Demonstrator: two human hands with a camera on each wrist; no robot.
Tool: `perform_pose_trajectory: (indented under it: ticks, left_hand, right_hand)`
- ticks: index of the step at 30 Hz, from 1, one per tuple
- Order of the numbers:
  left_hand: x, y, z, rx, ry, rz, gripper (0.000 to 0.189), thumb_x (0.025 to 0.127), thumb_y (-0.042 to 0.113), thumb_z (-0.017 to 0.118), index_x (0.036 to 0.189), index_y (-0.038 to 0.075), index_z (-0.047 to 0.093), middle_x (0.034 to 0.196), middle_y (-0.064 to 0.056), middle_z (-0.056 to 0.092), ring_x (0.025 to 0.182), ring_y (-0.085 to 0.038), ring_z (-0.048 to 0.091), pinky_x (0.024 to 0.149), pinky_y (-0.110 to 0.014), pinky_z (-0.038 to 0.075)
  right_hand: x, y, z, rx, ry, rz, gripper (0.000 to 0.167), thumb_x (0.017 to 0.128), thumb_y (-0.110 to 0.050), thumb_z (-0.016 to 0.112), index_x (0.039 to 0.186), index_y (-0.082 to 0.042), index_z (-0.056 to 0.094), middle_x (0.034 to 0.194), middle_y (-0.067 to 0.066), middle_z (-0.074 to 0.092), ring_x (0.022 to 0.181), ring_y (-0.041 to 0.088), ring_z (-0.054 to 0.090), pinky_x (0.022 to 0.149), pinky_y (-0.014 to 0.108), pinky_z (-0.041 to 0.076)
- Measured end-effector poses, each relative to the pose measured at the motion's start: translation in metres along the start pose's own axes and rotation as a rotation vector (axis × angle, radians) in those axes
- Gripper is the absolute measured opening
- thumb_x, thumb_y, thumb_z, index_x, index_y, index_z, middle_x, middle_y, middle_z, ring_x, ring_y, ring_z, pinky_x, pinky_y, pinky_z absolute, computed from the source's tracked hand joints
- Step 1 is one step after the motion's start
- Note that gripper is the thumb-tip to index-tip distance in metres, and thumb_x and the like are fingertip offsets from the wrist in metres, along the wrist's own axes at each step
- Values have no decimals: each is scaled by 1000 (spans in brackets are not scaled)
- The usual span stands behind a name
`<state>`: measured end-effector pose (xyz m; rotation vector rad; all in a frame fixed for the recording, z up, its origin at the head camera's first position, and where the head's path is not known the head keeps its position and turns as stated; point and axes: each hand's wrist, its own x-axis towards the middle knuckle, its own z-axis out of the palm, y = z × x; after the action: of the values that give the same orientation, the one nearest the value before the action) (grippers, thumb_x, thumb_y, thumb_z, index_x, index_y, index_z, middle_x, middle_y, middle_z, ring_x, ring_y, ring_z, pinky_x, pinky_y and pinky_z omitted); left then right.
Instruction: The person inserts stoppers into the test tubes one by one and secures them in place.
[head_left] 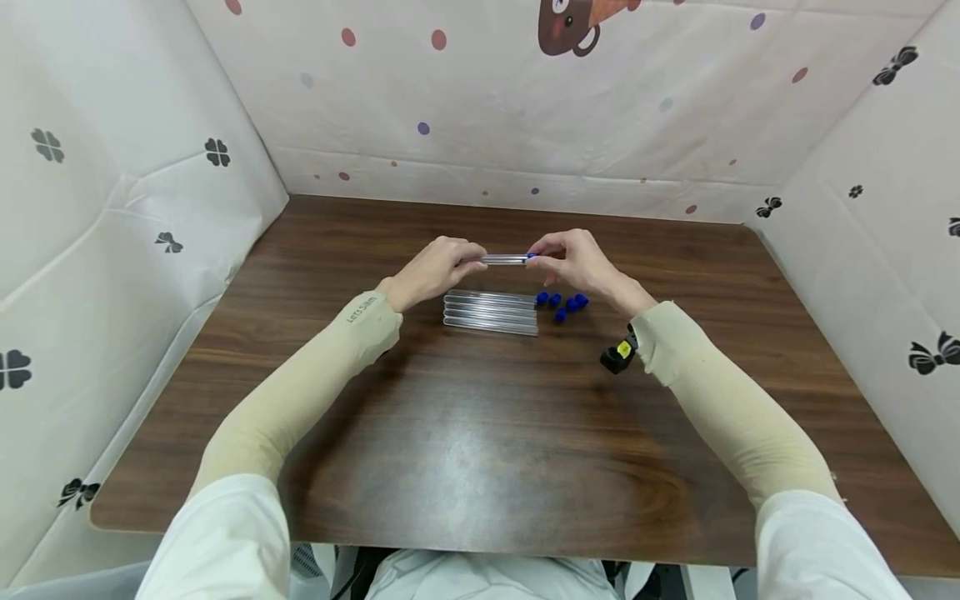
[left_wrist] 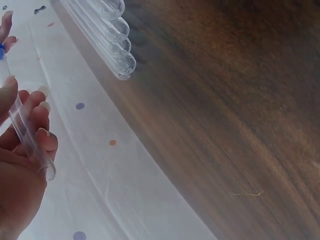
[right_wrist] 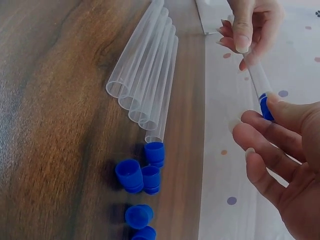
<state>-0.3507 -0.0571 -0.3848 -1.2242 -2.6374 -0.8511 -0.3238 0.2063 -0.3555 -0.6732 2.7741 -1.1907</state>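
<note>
Here we've got the tube [head_left: 504, 260] btwn our two grips: L grip [head_left: 435, 268] pinches it near its rounded end, R grip [head_left: 576, 260] pinches the blue cap [right_wrist: 265, 107] at the other. Nearer us than both grips, other tubes [head_left: 491, 313] lie side by side on the desk [head_left: 465, 417], w/ 5 loose caps [right_wrist: 129, 175] just R.

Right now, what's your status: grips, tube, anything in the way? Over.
Left grip holds clear tube; right grip pinches blue cap at its mouth. Tube held above table. Loose tubes and five loose caps lie nearby; nothing seen obstructing.
</note>
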Motion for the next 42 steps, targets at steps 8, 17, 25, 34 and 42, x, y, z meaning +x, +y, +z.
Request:
perform_pose_trajectory:
  ticks: [8,17,25,34,42]
  left_hand:
    - [2,-1,0,-44,-35,-31,21,97,22,58,106,7,68,94,-11,70,73,-15,52,68,-29,44]
    - [0,-3,1,-55,-36,-52,22,96,19,59,110,5,67,98,-12,70,76,-17,52,70,-30,44]
    - [0,-2,3,-68,-33,-57,20,96,20,59,108,6,68,94,-13,69,73,-16,51,67,-29,42]
    - [1,-3,2,-68,-22,-42,22,96,18,60,110,4,68,96,-12,70,73,-16,52,67,-29,44]
    - [1,-2,2,-71,-5,-33,16,96,18,60,104,8,69,92,-13,71,70,-15,51,65,-29,43]
  right_hand:
    - [-1,4,-2,-16,-13,13,27,90,-23,68,111,-7,68,95,13,72,69,37,68,60,43,55]
    - [-3,7,-4,-24,-4,-3,25,92,-26,66,110,-9,69,83,9,72,63,28,67,61,42,55]
    - [-2,7,-1,-43,-17,-16,26,95,-25,62,112,-8,68,81,9,70,67,36,67,58,38,54]
    - [-1,7,-1,-76,-48,-15,27,98,-22,57,117,-4,65,99,19,71,70,37,67,62,39,56]
    - [-1,5,2,-67,-42,-40,26,98,-20,57,114,-2,67,96,22,71,66,32,67,59,29,55]
